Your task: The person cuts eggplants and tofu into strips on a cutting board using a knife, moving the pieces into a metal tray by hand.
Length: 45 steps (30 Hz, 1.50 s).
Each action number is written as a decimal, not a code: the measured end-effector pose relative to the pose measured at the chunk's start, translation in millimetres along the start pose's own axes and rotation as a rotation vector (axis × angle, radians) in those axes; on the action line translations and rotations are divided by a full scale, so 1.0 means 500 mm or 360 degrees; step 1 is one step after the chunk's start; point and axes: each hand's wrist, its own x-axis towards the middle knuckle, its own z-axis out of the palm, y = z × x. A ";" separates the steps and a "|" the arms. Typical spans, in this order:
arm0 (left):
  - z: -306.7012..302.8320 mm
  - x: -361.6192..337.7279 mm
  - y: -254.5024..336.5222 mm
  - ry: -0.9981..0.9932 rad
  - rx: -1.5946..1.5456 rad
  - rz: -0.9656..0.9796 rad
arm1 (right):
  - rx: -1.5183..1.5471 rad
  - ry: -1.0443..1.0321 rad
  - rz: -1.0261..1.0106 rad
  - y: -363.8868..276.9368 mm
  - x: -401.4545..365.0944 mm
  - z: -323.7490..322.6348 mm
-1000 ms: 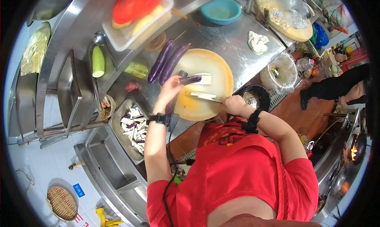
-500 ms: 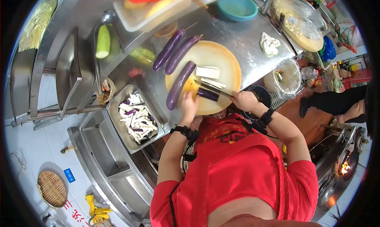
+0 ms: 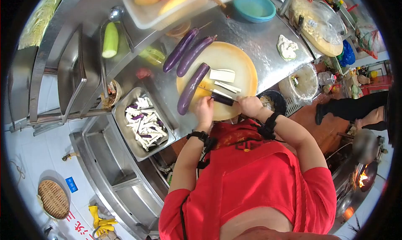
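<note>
My right hand (image 3: 250, 106) is wrapped round the handle of a kitchen knife (image 3: 205, 89), whose blade is seen nearly edge-on along a cut eggplant piece (image 3: 222, 99). The fingers of my left hand (image 3: 204, 108) hold the left end of that purple piece on the round cutting board (image 3: 240, 62). Just beyond the blade lie pale eggplant strips (image 3: 227, 87) and a stack of white slices (image 3: 222, 75). A whole eggplant (image 3: 192, 89) rests on the board's left side, with a second eggplant (image 3: 194, 56) over its edge and a third (image 3: 180, 50) beside it.
Left of the board, a steel pan (image 3: 167, 144) holds cut eggplant strips. A turquoise bowl (image 3: 254, 7) and a crumpled white cloth (image 3: 287, 47) lie farther back. A plastic-lined bucket (image 3: 299, 82) stands at right. Flames (image 3: 362, 178) show at a wok; another person's leg (image 3: 351, 108) is nearby.
The knife has turned from showing its broad blade to nearly edge-on, and my right hand has moved slightly left, closer to the eggplant piece. My left hand stays at the piece's end.
</note>
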 end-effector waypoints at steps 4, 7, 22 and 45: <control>0.004 -0.005 -0.018 0.0082 -0.0068 0.0016 | 0.0102 0.0214 -0.0058 0.016 -0.028 -0.010; -0.007 -0.016 -0.008 0.0082 -0.0239 -0.0184 | 0.0131 0.0184 -0.0077 0.005 -0.044 -0.028; -0.031 -0.021 -0.004 0.0301 -0.0460 -0.0383 | -0.0011 0.0215 -0.0130 0.002 -0.007 0.032; -0.060 0.276 0.101 -0.0644 0.0146 0.0904 | 0.0035 0.0133 -0.0212 0.003 -0.063 0.017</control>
